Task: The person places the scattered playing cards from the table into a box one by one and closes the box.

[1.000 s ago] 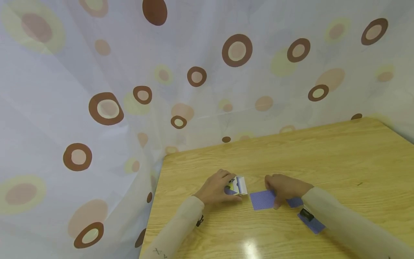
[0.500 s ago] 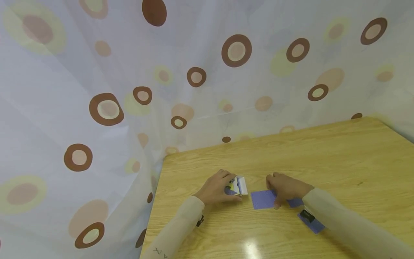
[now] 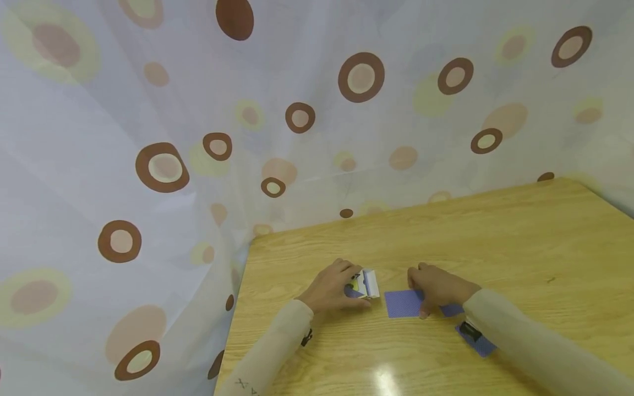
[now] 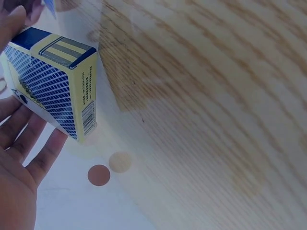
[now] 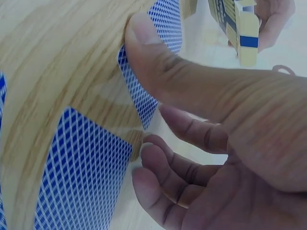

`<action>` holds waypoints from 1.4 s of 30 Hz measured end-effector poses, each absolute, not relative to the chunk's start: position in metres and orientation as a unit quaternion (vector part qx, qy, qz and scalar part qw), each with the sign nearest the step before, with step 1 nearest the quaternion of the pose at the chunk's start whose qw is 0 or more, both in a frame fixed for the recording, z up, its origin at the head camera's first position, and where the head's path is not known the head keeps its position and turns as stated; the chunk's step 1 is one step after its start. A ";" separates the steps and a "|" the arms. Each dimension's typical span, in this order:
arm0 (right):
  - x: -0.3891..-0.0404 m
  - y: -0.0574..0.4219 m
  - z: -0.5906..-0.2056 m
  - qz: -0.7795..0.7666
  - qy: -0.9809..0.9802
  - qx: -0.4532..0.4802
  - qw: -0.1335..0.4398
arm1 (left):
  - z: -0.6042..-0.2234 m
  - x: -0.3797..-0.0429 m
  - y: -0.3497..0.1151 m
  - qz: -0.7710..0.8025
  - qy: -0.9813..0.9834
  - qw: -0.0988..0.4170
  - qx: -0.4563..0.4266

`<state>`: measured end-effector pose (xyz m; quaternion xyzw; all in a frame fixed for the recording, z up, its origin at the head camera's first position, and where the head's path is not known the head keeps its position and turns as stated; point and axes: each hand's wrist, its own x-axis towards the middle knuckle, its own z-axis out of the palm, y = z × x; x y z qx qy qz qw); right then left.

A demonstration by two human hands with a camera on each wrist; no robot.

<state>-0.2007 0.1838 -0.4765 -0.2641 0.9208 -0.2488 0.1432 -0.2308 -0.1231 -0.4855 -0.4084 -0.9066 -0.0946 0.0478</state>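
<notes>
In the lower middle of the head view, my left grip is partly closed, thumb and fingers holding the box, whose white flap faces right. Just right of it, my right grip has its fingers curled, thumb and fingers about the right end of a blue card on the table. Another card shows below that hand, a third card beneath its wrist.
</notes>
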 end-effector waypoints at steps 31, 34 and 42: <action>-0.202 0.152 -0.469 -0.190 0.921 -0.307 0.151 | -0.485 -0.232 -0.123 -0.106 -0.907 0.051 -0.405; -0.202 0.153 -0.467 -0.186 0.925 -0.298 0.143 | -0.485 -0.233 -0.123 -0.105 -0.906 0.054 -0.407; -0.193 0.172 -0.473 -0.152 0.940 -0.297 0.068 | -0.487 -0.233 -0.126 -0.095 -0.908 0.045 -0.406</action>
